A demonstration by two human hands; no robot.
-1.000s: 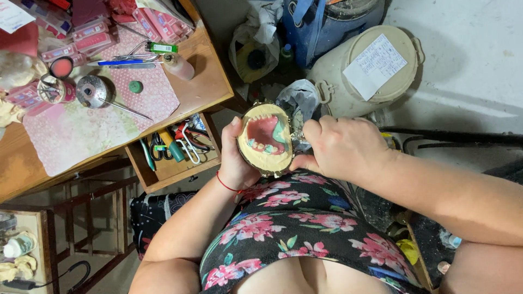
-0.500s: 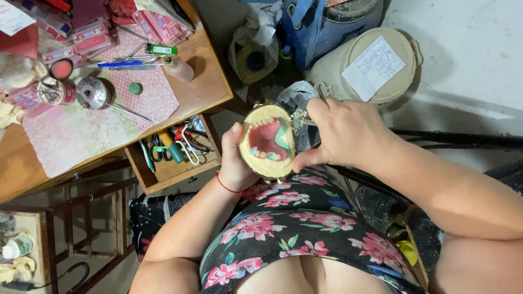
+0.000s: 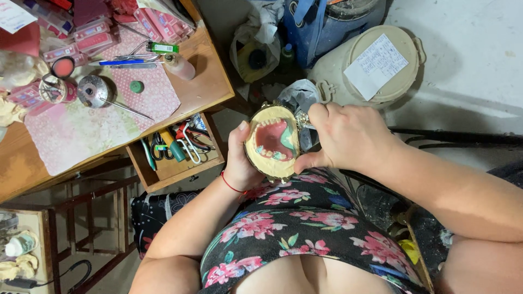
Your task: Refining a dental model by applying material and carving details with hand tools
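From the head camera, the left hand [image 3: 244,163] cupped a round yellowish dental cast [image 3: 272,142] from below and behind, its thumb lying along the cast's left rim. The cast sat tilted towards the camera, showing a pink denture base [image 3: 274,136] with a row of pale teeth along its upper edge. A red string bracelet [image 3: 231,185] circled the left wrist. The right hand [image 3: 348,136] closed over the right side of the cast, its thumb pressed to the lower right rim and its fingers curled over the top; what lay beneath those fingers could not be told. Both hands held the cast just above the person's floral top [image 3: 305,234].

Left of the left hand an open wooden drawer [image 3: 177,163] held pliers and scissors with coloured handles. Further left and up stood the desk [image 3: 210,87], carrying a patterned pink mat [image 3: 98,120], a small metal cup [image 3: 92,91] and a blue pen [image 3: 117,62]. Above the right hand a lidded beige bucket [image 3: 376,65] sat on the floor, a white paper on its lid.
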